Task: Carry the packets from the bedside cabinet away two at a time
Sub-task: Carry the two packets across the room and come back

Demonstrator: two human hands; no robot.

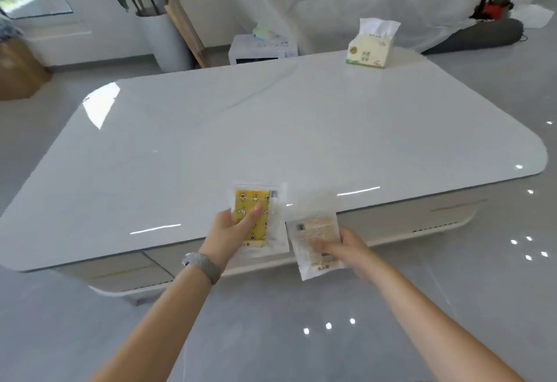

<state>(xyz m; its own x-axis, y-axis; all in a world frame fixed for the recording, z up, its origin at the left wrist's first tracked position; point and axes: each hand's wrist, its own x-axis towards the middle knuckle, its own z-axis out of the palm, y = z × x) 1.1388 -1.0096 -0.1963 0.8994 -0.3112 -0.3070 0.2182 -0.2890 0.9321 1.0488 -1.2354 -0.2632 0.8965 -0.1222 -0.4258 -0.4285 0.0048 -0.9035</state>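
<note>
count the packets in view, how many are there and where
2. The yellow-patterned packet is gripped in the left hand over the white table's near edge. The pale packet is gripped in the right hand, just off that edge. None looks hidden.

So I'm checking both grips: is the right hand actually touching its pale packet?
Touching. The head view shows the right hand pinching the pale packet, with its thumb lying across the packet's face.
</note>
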